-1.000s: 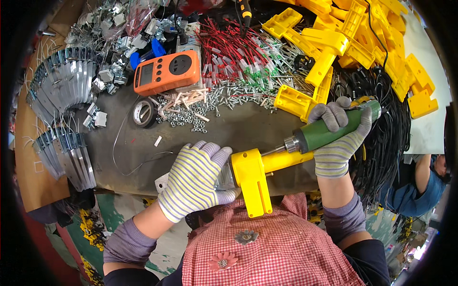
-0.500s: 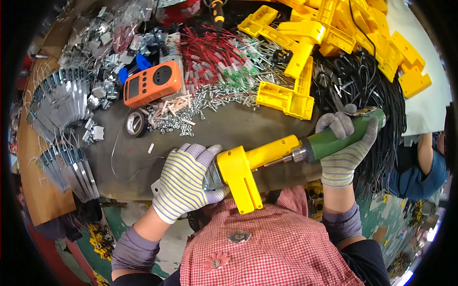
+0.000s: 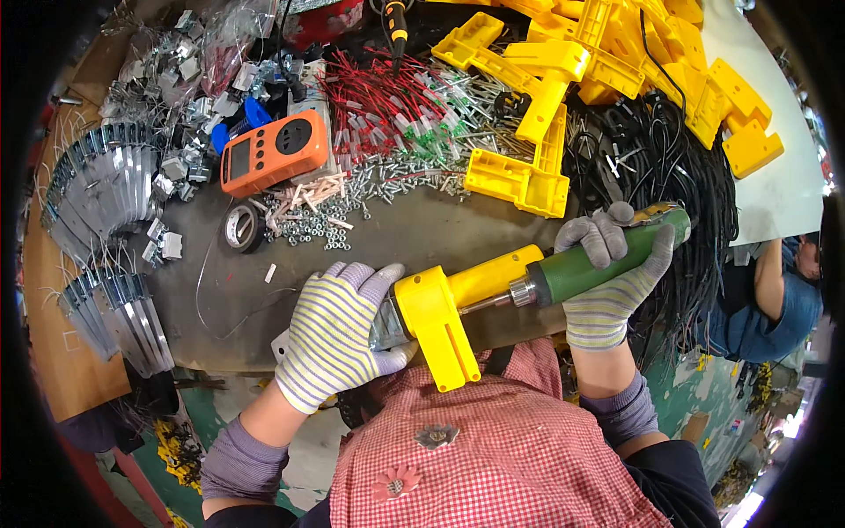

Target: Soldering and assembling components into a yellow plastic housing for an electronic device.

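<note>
My left hand, in a striped glove, is closed around the left end of a yellow plastic housing, where a grey metal piece shows between thumb and fingers. The housing has a wide block and a handle-like arm reaching right. In my right hand, also gloved, is a green power screwdriver, lying nearly level with its nose to the left. Its bit runs alongside the yellow arm, and the tip meets the side of the block. Whether a screw sits there is hidden.
Beyond my hands lie an orange meter, black tape, piles of screws and nuts, and red wires. Yellow housings and black cables fill the right. Metal strips fan out left. Another person sits at right.
The screwdriver and my right hand have moved left, bringing the nose closer to the yellow block. My left hand still grips the housing. The whole view has shifted slightly.
</note>
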`<control>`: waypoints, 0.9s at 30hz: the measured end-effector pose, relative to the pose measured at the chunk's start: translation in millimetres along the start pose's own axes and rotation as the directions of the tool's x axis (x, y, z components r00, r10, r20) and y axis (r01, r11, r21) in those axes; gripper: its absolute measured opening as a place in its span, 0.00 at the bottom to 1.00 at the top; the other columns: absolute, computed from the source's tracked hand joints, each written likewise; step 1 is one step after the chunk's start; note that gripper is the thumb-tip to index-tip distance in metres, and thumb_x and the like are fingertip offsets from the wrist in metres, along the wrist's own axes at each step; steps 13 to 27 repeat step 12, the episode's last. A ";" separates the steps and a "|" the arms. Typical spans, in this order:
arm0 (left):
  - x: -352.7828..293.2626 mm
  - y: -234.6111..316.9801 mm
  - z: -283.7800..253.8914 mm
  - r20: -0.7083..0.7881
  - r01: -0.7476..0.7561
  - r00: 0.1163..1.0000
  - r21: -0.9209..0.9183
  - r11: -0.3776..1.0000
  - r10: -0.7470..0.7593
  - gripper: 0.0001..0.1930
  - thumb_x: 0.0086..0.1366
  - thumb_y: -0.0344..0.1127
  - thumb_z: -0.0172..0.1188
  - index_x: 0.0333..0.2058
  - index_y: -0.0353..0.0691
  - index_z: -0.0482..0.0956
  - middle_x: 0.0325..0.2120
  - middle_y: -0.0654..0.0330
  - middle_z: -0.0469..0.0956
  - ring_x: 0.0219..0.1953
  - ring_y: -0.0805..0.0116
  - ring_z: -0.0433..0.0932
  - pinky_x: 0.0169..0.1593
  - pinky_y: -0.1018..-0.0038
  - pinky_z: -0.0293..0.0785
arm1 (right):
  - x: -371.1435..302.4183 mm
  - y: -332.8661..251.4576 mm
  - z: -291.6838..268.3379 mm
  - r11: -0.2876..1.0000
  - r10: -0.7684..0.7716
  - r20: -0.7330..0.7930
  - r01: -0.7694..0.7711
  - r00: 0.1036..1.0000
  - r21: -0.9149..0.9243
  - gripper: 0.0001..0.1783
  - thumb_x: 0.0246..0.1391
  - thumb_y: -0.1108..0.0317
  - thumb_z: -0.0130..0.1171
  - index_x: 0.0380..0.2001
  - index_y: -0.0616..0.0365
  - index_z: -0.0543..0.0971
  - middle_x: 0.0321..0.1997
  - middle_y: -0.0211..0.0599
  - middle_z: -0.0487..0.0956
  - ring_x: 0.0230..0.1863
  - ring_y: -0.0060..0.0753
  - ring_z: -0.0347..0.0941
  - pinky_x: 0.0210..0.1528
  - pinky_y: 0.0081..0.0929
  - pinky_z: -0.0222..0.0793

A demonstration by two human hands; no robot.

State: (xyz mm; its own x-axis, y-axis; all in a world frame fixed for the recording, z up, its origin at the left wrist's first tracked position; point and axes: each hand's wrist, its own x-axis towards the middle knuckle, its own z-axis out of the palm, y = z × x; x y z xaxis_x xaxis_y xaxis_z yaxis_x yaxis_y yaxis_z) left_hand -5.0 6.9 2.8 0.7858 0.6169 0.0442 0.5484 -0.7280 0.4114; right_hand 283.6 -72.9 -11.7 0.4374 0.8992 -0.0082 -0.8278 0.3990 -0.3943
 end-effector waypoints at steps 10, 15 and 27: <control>2.1 3.2 -2.6 0.058 0.032 0.998 -0.045 0.998 -0.029 0.43 0.41 0.54 0.73 0.56 0.37 0.73 0.40 0.51 0.77 0.44 0.50 0.76 0.50 0.56 0.70 | -6.7 3.7 -5.2 0.972 0.051 0.150 -0.083 0.987 0.220 0.27 0.52 0.37 0.64 0.35 0.50 0.72 0.17 0.15 0.59 0.20 0.19 0.56 0.52 0.26 0.65; 2.8 4.7 -5.2 0.080 0.044 0.996 -0.023 0.999 -0.042 0.44 0.41 0.55 0.73 0.57 0.37 0.73 0.41 0.51 0.77 0.45 0.51 0.75 0.51 0.55 0.70 | -5.0 4.0 -4.2 0.975 0.053 0.166 -0.087 0.985 0.204 0.27 0.53 0.37 0.64 0.35 0.50 0.72 0.17 0.15 0.59 0.20 0.19 0.56 0.53 0.27 0.64; 2.8 4.7 -5.2 0.080 0.044 0.996 -0.023 0.999 -0.042 0.44 0.41 0.55 0.73 0.57 0.37 0.73 0.41 0.51 0.77 0.45 0.51 0.75 0.51 0.55 0.70 | -5.0 4.0 -4.2 0.975 0.053 0.166 -0.087 0.985 0.204 0.27 0.53 0.37 0.64 0.35 0.50 0.72 0.17 0.15 0.59 0.20 0.19 0.56 0.53 0.27 0.64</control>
